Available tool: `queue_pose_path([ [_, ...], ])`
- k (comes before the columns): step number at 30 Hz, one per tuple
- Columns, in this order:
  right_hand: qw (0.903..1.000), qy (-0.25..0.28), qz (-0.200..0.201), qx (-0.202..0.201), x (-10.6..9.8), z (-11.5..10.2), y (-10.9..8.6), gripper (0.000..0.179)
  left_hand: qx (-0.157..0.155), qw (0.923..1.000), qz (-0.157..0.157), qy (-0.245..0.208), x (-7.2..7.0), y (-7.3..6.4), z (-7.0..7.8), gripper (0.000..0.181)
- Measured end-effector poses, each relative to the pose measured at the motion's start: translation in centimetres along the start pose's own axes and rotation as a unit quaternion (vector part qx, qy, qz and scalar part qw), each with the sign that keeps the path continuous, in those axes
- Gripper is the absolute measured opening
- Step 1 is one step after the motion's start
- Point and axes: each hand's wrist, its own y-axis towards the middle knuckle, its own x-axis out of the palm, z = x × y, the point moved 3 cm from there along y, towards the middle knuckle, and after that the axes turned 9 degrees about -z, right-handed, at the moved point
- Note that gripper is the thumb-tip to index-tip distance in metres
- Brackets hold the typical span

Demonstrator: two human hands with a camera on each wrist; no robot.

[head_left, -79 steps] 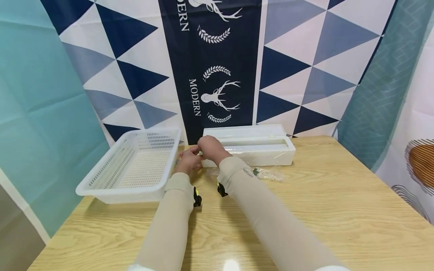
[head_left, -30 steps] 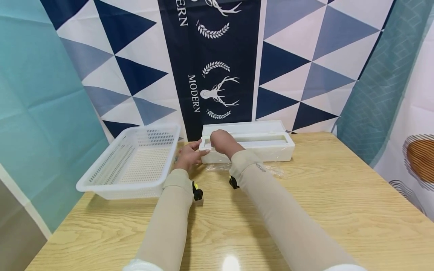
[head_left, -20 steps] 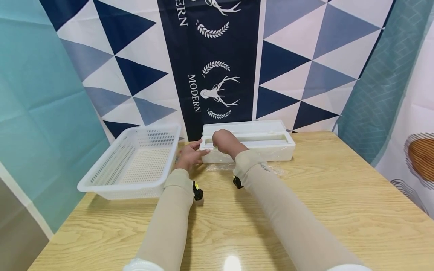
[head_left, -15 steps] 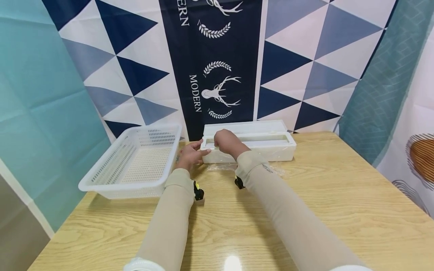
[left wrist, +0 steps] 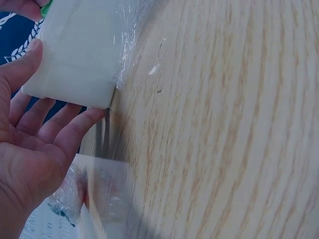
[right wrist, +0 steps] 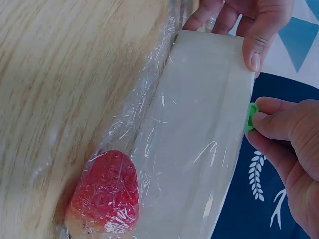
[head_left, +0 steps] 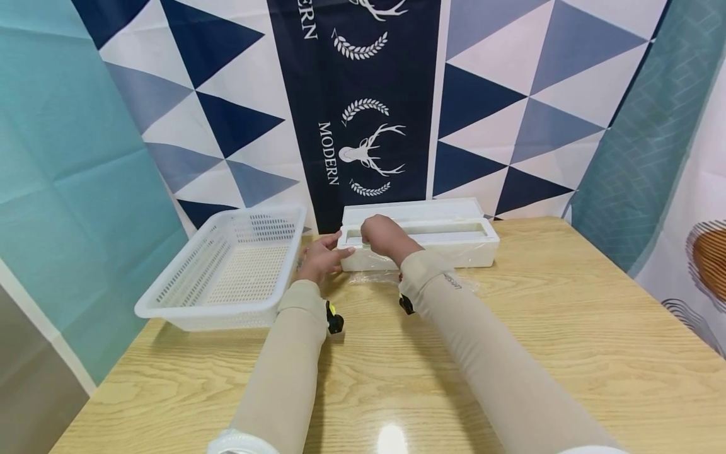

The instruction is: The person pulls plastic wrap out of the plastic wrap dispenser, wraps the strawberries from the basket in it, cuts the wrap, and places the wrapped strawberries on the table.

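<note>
A long white cling film dispenser box (head_left: 465, 255) stands at the table's back with its lid raised. My left hand (head_left: 322, 257) holds its left end, the thumb on the edge and the fingers against the end face. My right hand (head_left: 388, 238) pinches a small green slide cutter (right wrist: 252, 117) on the box's edge near that end. Clear film (right wrist: 144, 89) hangs down the front and spreads onto the wood. In the right wrist view, a red and yellow fruit-like piece (right wrist: 107, 194) lies under film beside the box; my right forearm mostly hides it in the head view.
A white perforated basket (head_left: 221, 318) stands left of the box, close to my left arm. In the left wrist view, a film-wrapped bundle (left wrist: 70, 196) shows near the basket. A patterned cloth (head_left: 476, 94) hangs directly behind the box.
My right hand has left my left hand at the box's left end and shifted rightward along the box's edge. My left hand has spread against the end and stayed there.
</note>
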Motion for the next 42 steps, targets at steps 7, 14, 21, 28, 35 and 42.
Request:
queue_pose_path([
  [7,0.9999,-0.004,0.009,0.002,0.2,0.1,-0.3,0.024,-0.001,1.0000,-0.001,-0.008,0.2,-0.1,0.0,0.069],
  [14,0.9998,-0.008,0.017,0.005,0.2,0.2,-0.5,0.023,-0.001,1.0000,-0.001,-0.003,0.2,0.0,0.1,0.069],
  [21,0.9999,-0.002,0.009,0.012,0.3,0.4,-0.6,0.024,-0.004,0.9999,-0.001,-0.010,0.2,0.0,0.0,0.069],
  [28,0.9998,0.009,0.010,0.014,0.2,0.7,-0.8,0.024,-0.005,0.9999,0.002,-0.016,0.1,0.2,-0.2,0.069],
  [35,0.9996,0.014,0.009,0.021,0.2,0.9,-1.1,0.026,-0.001,0.9999,0.009,-0.009,0.0,0.1,-0.3,0.068],
  [42,0.9998,0.000,0.009,0.019,-0.1,1.6,-1.7,0.027,-0.002,0.9998,0.007,0.020,-0.4,-0.1,-0.3,0.069],
])
